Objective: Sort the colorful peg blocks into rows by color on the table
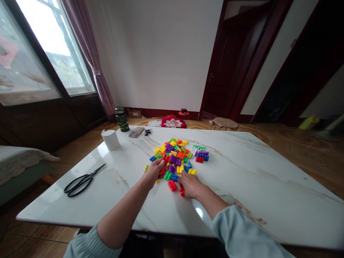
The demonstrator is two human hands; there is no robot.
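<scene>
A heap of small plastic marker-cap-like pieces [176, 151] in red, yellow, green, blue, purple and orange lies on the white marbled table. My left hand [153, 170] is at the heap's near left side, its fingers closed around red pieces [165, 159] that stick out past the fingertips. At the near right edge my right hand [190, 185] reaches down with bent, closed fingers; what is in them is hidden. One red piece [182, 192] shows against the underside of that hand. Beside it, a few joined red pieces [172, 185] lie on the table.
Right of the heap, more pieces stand in neat coloured rows [201, 154]. Black-handled scissors [82, 183] lie at the left. Farther back are a white paper roll [110, 140], a camouflage flask [122, 120], a phone [136, 132] and keys [147, 132].
</scene>
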